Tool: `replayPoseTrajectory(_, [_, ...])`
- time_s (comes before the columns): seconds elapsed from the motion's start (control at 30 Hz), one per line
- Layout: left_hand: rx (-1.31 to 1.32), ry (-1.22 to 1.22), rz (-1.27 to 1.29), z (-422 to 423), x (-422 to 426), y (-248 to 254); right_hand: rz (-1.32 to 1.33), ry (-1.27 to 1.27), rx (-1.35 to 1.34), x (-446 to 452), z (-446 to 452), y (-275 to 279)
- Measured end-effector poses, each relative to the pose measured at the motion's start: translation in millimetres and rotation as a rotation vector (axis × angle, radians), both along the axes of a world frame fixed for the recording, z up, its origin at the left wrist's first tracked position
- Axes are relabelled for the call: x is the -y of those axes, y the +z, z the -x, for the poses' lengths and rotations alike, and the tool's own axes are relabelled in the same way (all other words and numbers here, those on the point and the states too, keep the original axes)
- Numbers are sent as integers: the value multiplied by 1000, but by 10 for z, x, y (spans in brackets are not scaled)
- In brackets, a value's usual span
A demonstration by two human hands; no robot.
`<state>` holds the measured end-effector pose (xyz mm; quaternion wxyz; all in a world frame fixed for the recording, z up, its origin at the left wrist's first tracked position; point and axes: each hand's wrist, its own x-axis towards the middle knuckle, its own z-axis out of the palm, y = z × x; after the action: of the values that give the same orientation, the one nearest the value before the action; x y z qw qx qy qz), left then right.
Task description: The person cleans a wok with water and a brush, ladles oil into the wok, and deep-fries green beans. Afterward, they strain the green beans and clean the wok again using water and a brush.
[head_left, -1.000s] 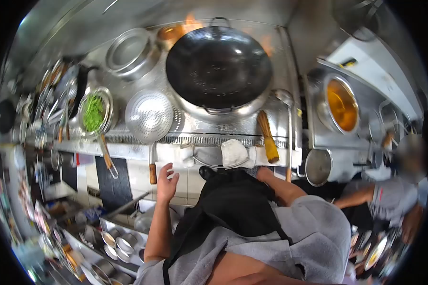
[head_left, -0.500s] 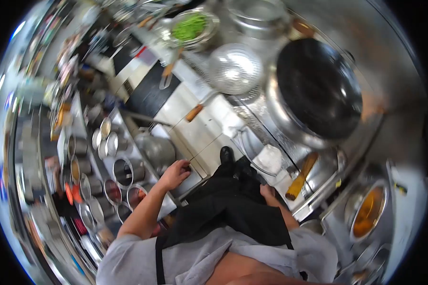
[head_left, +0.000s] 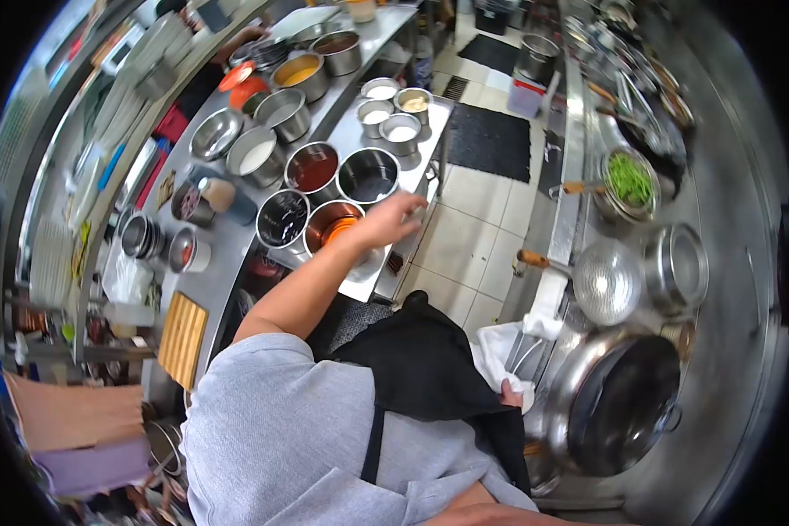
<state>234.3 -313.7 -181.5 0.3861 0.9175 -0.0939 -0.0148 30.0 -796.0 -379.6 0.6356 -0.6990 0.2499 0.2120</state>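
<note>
My left hand (head_left: pixel 394 219) reaches out over the edge of the steel counter, fingers loosely spread and holding nothing. Beneath and beside it stand a steel pot with orange contents (head_left: pixel 331 224), a pot of dark liquid (head_left: pixel 368 175), a pot of red sauce (head_left: pixel 311 168) and another dark pot (head_left: pixel 282 219). Low by the stove edge, my right hand (head_left: pixel 509 394) is closed on a white cloth (head_left: pixel 493 348); most of its fingers are hidden. Right of that hand a black wok (head_left: pixel 627 399) rests on its round steel burner ring.
A perforated ladle (head_left: pixel 607 282), a bowl of green vegetables (head_left: pixel 629 180) and a steel pot (head_left: pixel 677 267) line the stove. Small pots of white contents (head_left: pixel 400 131) stand farther along the counter. A bamboo board (head_left: pixel 183 340) lies at left. Black mats (head_left: pixel 491 140) cover part of the tiled aisle.
The view has swung toward the left-hand counter. My left arm now stretches over the pots there. My right hand has come to the white cloth, which is spread out more.
</note>
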Motion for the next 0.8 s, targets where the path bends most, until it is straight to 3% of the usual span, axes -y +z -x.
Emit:
replayPoseTrajectory(0.17, [198, 433, 127, 148, -1073, 439, 244, 203, -30, -6, -516, 207])
replayPoseTrajectory(0.23, [289, 597, 328, 275, -1446, 483, 324, 309, -49, -98, -716, 243])
replayPoseTrajectory(0.37, [502, 990, 148, 641, -2310, 470, 447, 528, -100, -392, -1096, 293])
replayPoseTrajectory(0.43, [678, 1349, 68, 901, -2874, 396, 496, 629, -127, -573, -1295, 313])
replayPoseTrajectory(0.47, [872, 1491, -247, 1114, -3232, 367, 517, 673, -139, -650, -1368, 328])
replayPoseTrajectory(0.53, [872, 1950, -390, 1767, -4181, -39, 549, 748, -161, -791, -1538, 354])
replayPoseTrajectory(0.57, [621, 2103, -536, 2111, -4368, -61, 562, 772, -168, -851, -1607, 360])
replayPoseTrajectory(0.6, [370, 2414, -376, 2186, -4303, 98, 575, 795, -174, -899, -1681, 370])
replayPoseTrajectory(0.67, [-110, 2644, -118, 2546, -4463, -27, 593, 832, -185, -977, -1801, 369])
replayPoseTrajectory(0.8, [-531, 2484, 25, 3282, -4977, -981, 617, 902, -199, -1086, -1966, 387])
